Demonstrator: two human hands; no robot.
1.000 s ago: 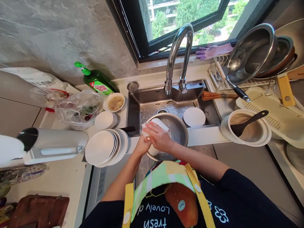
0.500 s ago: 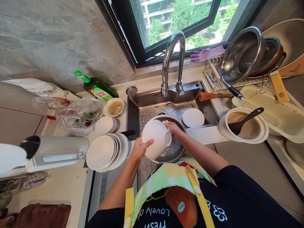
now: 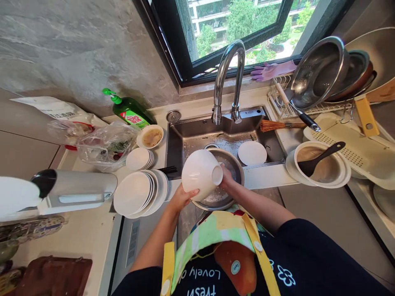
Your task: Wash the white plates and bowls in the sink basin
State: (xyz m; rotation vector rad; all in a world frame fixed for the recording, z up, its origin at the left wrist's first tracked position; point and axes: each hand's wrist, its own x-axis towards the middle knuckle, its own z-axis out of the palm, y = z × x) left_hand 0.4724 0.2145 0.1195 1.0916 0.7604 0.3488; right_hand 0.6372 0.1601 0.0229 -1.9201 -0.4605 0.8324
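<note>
A white ceramic bowl (image 3: 200,174) is held tilted above a steel basin (image 3: 235,174) at the front of the sink (image 3: 197,133), its foot turned rightward. The bowl is cradled from below by the left hand (image 3: 184,199), the grip spread wide around its side, while the foot is clasped in a narrower grip by the right hand (image 3: 226,177), both forearms angled inward. A white plate (image 3: 252,153) is lying right of the basin, and stacked white plates (image 3: 132,194) are set on the table (image 3: 77,242) left of the sink
</note>
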